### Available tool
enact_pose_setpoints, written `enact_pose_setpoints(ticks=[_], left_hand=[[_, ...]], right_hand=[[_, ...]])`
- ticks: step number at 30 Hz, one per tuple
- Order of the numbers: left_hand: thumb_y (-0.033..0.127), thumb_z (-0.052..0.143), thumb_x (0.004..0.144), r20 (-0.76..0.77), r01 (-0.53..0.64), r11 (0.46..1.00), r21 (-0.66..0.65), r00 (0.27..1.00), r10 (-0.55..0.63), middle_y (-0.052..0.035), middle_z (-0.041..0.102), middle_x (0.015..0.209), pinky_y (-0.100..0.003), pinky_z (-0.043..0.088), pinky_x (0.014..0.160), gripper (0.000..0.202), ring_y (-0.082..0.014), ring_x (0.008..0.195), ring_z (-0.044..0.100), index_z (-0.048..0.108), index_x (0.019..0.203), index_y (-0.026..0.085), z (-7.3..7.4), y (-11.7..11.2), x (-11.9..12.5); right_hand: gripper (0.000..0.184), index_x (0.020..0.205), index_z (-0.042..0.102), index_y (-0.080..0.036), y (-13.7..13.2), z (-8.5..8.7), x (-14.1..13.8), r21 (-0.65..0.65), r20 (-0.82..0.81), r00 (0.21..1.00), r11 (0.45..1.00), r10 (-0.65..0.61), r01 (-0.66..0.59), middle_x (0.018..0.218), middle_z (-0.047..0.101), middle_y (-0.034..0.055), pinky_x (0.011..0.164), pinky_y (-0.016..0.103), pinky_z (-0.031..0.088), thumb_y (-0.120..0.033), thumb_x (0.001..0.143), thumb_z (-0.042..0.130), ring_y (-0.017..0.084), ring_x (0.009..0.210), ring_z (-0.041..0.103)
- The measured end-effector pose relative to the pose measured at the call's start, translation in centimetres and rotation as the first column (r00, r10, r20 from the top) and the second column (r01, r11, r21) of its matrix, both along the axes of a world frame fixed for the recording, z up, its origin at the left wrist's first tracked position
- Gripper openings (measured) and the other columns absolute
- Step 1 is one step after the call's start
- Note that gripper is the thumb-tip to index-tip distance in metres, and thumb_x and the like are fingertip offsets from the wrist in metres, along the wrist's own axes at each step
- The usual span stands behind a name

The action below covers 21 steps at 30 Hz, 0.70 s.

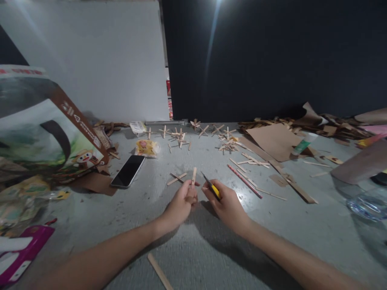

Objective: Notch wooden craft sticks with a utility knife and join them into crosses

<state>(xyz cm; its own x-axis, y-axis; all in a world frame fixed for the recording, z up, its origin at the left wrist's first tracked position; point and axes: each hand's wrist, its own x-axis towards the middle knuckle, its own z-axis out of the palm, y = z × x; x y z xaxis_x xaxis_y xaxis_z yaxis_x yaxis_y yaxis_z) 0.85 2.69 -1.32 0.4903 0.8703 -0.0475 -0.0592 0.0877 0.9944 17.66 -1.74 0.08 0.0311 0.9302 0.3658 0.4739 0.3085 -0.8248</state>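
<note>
My left hand (184,197) pinches a short wooden craft stick (194,175), which points up from the fingertips. In my right hand (226,205) is a yellow-handled craft knife (215,191), its thin dark blade angled up and left towards the stick. Blade and stick are apart. Just beyond my left hand lie crossed sticks (177,179) on the grey table. A red patterned pencil (244,181) rests to the right of my right hand, beside a few loose sticks (246,177). Near the front edge of the view is another flat stick (159,272).
A black phone (128,172) and a yellow wrapped packet (146,148) lie to the left, near a large printed bag (45,133). Several crossed-stick pieces (181,139) stand at the back. Brown cardboard (273,141), a green-white tube (304,143) and a clear glass dish (367,206) are on the right.
</note>
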Motion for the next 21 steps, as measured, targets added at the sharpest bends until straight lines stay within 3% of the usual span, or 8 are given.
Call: enact_pose_setpoints(ticks=[6,16,21], left_hand=[[0.055,0.059,0.1,-0.032,-0.024,1.0,-0.016,0.999,0.024,0.0092,0.043,0.069,-0.024,0.026,0.053,0.034,-0.0112,0.056,0.037,0.042,0.107,0.025,-0.1,-0.2,0.0],[0.068,0.057,0.099,-0.073,0.097,0.991,0.091,0.993,-0.091,0.0125,0.039,0.061,-0.024,0.027,0.051,0.045,-0.0109,0.051,0.034,0.041,0.102,0.026,0.1,-1.0,0.0],[0.067,0.055,0.1,-0.077,0.097,0.992,0.077,0.993,-0.091,0.0128,0.039,0.062,-0.024,0.026,0.051,0.044,-0.011,0.05,0.033,0.04,0.107,0.026,0.0,-1.1,0.1]], right_hand=[[0.031,0.088,0.067,-0.021,0.6,0.5,1.0,-0.004,-0.032,0.998,0.998,-0.057,0.057,0.069,0.067,0.0019,0.061,0.028,0.049,-0.048,0.099,0.056,0.019,0.062,0.064],[0.026,0.106,0.077,-0.02,0.3,0.0,0.8,0.045,-0.005,1.0,0.999,0.02,-0.02,0.082,0.078,0.0051,0.065,0.026,0.053,-0.038,0.098,0.06,0.019,0.069,0.071],[0.024,0.105,0.078,-0.019,0.1,-0.1,0.6,0.039,0.04,0.999,0.999,0.017,-0.019,0.074,0.075,0.0038,0.063,0.027,0.051,-0.035,0.097,0.062,0.018,0.063,0.066]])
